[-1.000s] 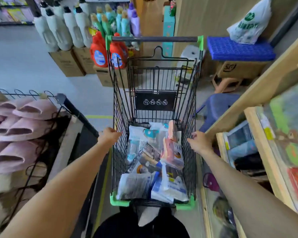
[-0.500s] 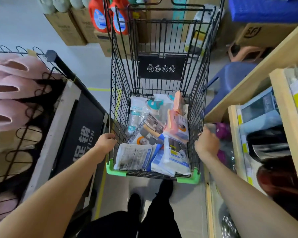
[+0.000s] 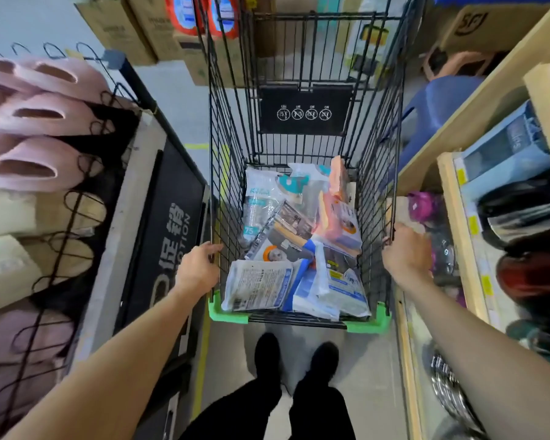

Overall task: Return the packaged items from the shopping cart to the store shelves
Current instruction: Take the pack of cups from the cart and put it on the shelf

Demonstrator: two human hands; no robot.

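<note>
A black wire shopping cart with green corner guards stands in front of me in the aisle. Several packaged items fill its bottom: a white printed pack, a blue-and-white pack, an orange pack and a clear pack with a teal label. My left hand grips the cart's left rim. My right hand grips the right rim. Wooden store shelves with goods run along the right.
A wire rack of pink slippers and a black promotion sign stand close on the left. Cardboard boxes with detergent bottles sit beyond the cart. A blue stool is at the right rear. My black shoes stand behind the cart.
The view has tilted down and moved closer to the cart. Both hands have slid back along the rims toward the near end and stay gripped on it.
</note>
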